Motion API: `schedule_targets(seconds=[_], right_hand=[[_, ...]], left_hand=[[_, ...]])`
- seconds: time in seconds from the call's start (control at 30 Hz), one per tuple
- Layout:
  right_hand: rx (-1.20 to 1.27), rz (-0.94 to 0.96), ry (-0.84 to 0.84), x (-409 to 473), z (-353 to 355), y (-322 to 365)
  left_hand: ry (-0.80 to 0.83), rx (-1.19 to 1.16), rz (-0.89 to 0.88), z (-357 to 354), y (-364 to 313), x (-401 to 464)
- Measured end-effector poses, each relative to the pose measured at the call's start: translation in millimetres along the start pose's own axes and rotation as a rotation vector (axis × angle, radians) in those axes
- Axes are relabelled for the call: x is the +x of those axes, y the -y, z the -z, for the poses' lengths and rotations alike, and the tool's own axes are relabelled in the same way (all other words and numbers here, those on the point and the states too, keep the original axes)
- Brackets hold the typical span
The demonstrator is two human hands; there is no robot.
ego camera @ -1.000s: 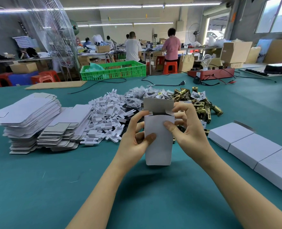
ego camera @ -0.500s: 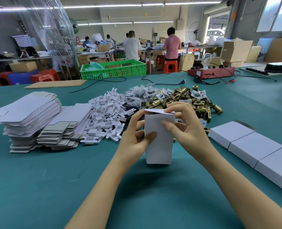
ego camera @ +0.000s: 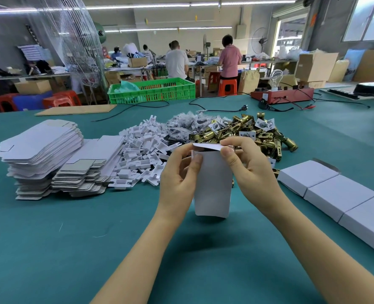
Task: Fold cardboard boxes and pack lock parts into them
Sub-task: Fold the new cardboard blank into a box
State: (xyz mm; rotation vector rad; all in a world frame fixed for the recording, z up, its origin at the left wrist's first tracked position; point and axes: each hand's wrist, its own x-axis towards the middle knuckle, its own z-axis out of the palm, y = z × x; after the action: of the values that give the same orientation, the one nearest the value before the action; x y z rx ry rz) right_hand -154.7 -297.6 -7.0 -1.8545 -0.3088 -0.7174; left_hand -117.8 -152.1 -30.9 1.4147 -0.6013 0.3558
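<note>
Workshop hall with strip lights overhead, where several people sit or stand with their backs turned at far benches among brown cartons. Nearest the camera spreads a wide teal table (ego camera: 50, 249), which fills most of the view. At its far edge sits a green plastic crate (ego camera: 153, 91), and to the right of that a red box with a bulb (ego camera: 281, 95) and black cables trailing from it.

On the left of the table lies a tall stack of flat white box blanks (ego camera: 41, 150) (a second, lower stack leans against it). Along the right edge runs a row of three finished white boxes (ego camera: 344, 194), touching end to end. Behind the hands are three heaps side by side: white plastic inserts (ego camera: 142, 154), small clear bags of dark parts (ego camera: 186, 123), and brass lock latches (ego camera: 247, 132).

In the centre, a white cardboard box (ego camera: 212, 183) stands upright just above the table. Left hand (ego camera: 177, 178) grips its left side, thumb across the front. Right hand (ego camera: 249, 170) pinches the top flap between thumb and curled fingers, the flap bent nearly flat over the opening.
</note>
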Motion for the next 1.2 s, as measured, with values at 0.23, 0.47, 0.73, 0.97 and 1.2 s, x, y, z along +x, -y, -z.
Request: schedule_targets(seconds=[0.23,0.47,0.73,0.97,1.2], right_hand=[[-0.047,0.003,0.018,-2.1,-8.9,1.6],[0.070,-0.042,-0.038,-1.8,-15.0,-0.6],[0.207,0.014,-0.164,-6.9,-23.7,5.4],[0.256,-0.014,-0.177,-7.3,-23.3,6.4],[0.470,-0.165,-0.141,-5.0,-20.1,7.1]], left_hand=[[-0.228,-0.044,0.084,-11.2,-14.7,3.3],[-0.230,-0.056,0.047,-22.0,-15.6,2.1],[-0.278,-0.047,-0.013,-33.0,-20.7,0.9],[-0.239,-0.105,0.008,-30.9,-19.6,-1.0],[-0.221,-0.101,0.016,-28.8,-17.0,0.6]])
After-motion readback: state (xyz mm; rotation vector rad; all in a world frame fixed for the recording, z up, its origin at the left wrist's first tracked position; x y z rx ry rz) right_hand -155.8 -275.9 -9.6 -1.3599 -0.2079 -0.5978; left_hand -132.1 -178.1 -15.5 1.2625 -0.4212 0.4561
